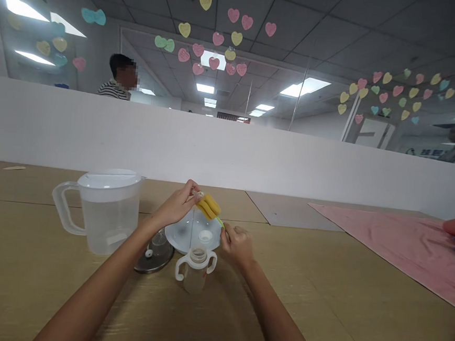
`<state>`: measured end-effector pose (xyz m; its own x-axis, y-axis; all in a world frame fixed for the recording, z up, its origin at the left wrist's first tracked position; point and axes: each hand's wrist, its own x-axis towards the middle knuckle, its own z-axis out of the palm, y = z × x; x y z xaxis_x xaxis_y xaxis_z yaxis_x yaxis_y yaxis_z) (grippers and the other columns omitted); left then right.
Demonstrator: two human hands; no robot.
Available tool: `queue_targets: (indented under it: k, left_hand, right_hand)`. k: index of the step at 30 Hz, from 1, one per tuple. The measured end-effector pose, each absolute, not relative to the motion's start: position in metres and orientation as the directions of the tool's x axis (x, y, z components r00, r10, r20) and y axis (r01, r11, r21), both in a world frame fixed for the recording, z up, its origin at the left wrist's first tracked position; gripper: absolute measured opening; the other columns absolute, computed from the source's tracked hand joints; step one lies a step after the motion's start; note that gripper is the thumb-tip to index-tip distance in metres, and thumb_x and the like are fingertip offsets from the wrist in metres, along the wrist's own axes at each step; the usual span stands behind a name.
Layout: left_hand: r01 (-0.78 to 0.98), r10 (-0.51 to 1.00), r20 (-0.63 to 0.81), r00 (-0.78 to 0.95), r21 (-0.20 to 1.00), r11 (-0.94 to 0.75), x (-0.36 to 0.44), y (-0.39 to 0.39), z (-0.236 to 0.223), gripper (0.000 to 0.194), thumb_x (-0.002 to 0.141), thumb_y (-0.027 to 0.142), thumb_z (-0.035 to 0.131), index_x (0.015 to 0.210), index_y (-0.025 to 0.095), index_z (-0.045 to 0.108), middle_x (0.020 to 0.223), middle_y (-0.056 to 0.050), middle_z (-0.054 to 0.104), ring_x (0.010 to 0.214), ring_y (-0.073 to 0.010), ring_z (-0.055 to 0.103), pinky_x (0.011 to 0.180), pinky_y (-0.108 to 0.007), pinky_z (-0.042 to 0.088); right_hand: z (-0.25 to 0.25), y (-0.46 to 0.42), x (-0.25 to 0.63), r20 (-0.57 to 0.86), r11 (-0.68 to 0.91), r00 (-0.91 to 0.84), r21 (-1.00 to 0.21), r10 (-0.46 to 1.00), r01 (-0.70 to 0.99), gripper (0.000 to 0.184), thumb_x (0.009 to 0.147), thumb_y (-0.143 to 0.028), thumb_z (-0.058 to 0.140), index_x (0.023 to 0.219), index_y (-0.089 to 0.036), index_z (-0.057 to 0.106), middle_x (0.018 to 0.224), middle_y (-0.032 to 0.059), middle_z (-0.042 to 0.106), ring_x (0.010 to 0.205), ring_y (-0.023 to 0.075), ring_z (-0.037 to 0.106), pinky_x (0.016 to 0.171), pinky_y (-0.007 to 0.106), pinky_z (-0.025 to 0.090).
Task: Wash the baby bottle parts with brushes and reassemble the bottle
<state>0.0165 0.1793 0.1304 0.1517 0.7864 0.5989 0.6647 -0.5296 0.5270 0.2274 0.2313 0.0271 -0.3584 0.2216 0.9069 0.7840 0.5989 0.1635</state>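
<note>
Pinching a small clear fitting (199,194) in the left hand (175,206) above a white plate (179,235) | right hand (237,246) pinches the green handle (221,222) of a yellow sponge bottle brush (209,207) | risk: a loosened pinch could drop the fitting

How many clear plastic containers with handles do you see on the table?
2: a translucent plastic jug with lid at left, and a clear two-handled baby bottle nearest the person.

A pink cloth (386,251) lies well right of the fingers (238,239); a person in a striped shirt (113,91) stands far beyond them.
</note>
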Motion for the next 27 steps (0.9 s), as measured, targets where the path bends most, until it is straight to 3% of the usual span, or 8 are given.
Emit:
queue_targets:
  k: [4,9,14,17,19,23,27]
  left_hand:
    - [0.736,0.724,0.685,0.081,0.448,-0.507,0.010,0.181,0.129,0.024,0.081,0.043,0.048,0.085,0.019,0.049,0.099,-0.005,0.057,0.094,-0.0189,0.053,0.078,-0.030,0.042]
    - [0.846,0.743,0.668,-0.033,0.414,-0.335,0.012,0.170,0.142,0.035,0.079,0.052,0.047,0.070,0.018,0.050,0.065,0.000,0.056,0.061,-0.0143,0.052,0.056,-0.023,0.036]
    - [0.984,0.827,0.559,-0.055,0.172,-0.050,0.002,0.158,0.153,0.043,0.083,0.052,0.038,0.063,0.017,0.054,0.058,-0.004,0.056,0.059,-0.0182,0.054,0.054,-0.026,0.033]
    - [0.997,0.922,0.380,-0.077,0.049,0.063,-0.010,0.160,0.147,0.019,0.077,0.031,0.050,0.072,0.015,0.059,0.074,-0.010,0.063,0.075,-0.0248,0.059,0.064,-0.031,0.040]
    - [0.994,0.964,0.244,-0.103,0.052,0.093,-0.018,0.165,0.141,0.008,0.067,0.018,0.057,0.072,0.014,0.061,0.082,-0.013,0.064,0.083,-0.0271,0.060,0.070,-0.034,0.042]
    - [0.978,0.994,-0.041,-0.105,0.177,0.111,-0.032,0.177,0.128,0.010,0.049,0.012,0.066,0.058,0.016,0.063,0.064,-0.007,0.065,0.065,-0.0225,0.062,0.062,-0.032,0.048]
    - [0.934,0.948,-0.314,-0.059,0.319,0.164,-0.039,0.186,0.111,0.012,0.042,0.012,0.070,0.051,0.016,0.063,0.050,-0.004,0.062,0.050,-0.0185,0.059,0.050,-0.028,0.049]
  right_hand:
    - [0.027,0.233,0.229,0.914,0.590,-0.331,0.136,0.236,0.796,0.027,0.085,-0.023,0.042,0.070,-0.015,0.063,0.045,-0.0005,0.047,0.046,0.0083,0.038,0.051,0.023,0.021]
    - [0.029,0.230,0.229,0.913,0.585,-0.321,0.120,0.252,0.802,0.027,0.084,-0.024,0.041,0.070,-0.016,0.063,0.045,-0.0006,0.047,0.046,0.0086,0.039,0.050,0.023,0.022]
    - [0.030,0.231,0.230,0.915,0.572,-0.322,0.134,0.241,0.809,0.026,0.084,-0.024,0.042,0.073,-0.016,0.064,0.046,-0.0005,0.048,0.046,0.0085,0.040,0.051,0.023,0.023]
    - [0.028,0.234,0.230,0.917,0.567,-0.318,0.133,0.240,0.813,0.027,0.085,-0.024,0.041,0.074,-0.016,0.064,0.046,-0.0005,0.048,0.046,0.0086,0.039,0.052,0.024,0.023]
    - [0.027,0.235,0.230,0.915,0.565,-0.323,0.137,0.243,0.814,0.028,0.085,-0.024,0.040,0.075,-0.016,0.064,0.046,-0.0007,0.048,0.046,0.0085,0.039,0.051,0.024,0.023]
    - [0.026,0.236,0.231,0.907,0.560,-0.329,0.134,0.264,0.818,0.029,0.085,-0.025,0.039,0.073,-0.016,0.064,0.045,-0.0009,0.047,0.045,0.0085,0.038,0.051,0.024,0.022]
    - [0.025,0.236,0.230,0.902,0.557,-0.331,0.131,0.276,0.820,0.028,0.085,-0.024,0.040,0.072,-0.015,0.064,0.046,-0.0003,0.049,0.045,0.0086,0.038,0.051,0.024,0.021]
